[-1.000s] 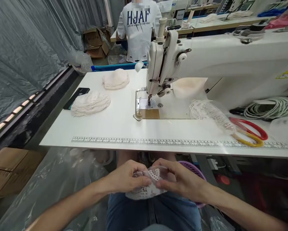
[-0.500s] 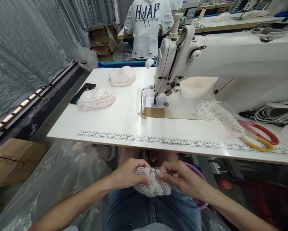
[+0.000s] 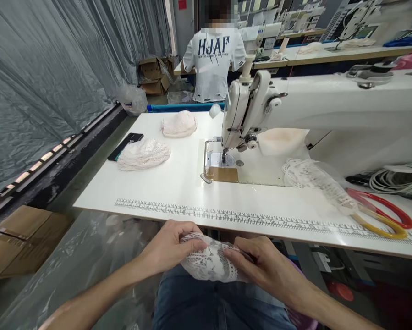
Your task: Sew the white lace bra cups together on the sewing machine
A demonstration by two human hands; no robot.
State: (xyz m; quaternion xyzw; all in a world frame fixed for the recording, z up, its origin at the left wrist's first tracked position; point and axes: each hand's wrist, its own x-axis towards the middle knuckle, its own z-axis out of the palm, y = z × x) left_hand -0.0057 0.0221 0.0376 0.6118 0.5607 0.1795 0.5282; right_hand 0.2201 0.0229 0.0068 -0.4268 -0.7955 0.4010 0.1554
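Note:
A white lace piece (image 3: 211, 262) is stretched between my two hands, above my lap and just in front of the table's near edge. My left hand (image 3: 173, 245) pinches its left end, thumb on top. On its right side, my right hand (image 3: 262, 261) grips it with the thumb pressed on the lace. The fingers beneath the fabric are hidden. Beyond the edge stands a white sewing machine (image 3: 247, 114), its needle area facing left of centre. More white lace (image 3: 315, 181) lies to the right on the tabletop, touching scissors with red and yellow handles (image 3: 381, 215).
On the white table (image 3: 164, 188) lie a stack of lace pieces (image 3: 144, 155), a pale fabric pile (image 3: 180, 123) and a dark phone (image 3: 125, 145). A printed ruler runs along the front edge. A co-worker in a white shirt (image 3: 212, 64) sits ahead. A cardboard box (image 3: 25, 240) stands left.
My hands have risen a little toward the table edge and spread slightly apart, still holding the lace, which shows wider. The camera view has tilted upward.

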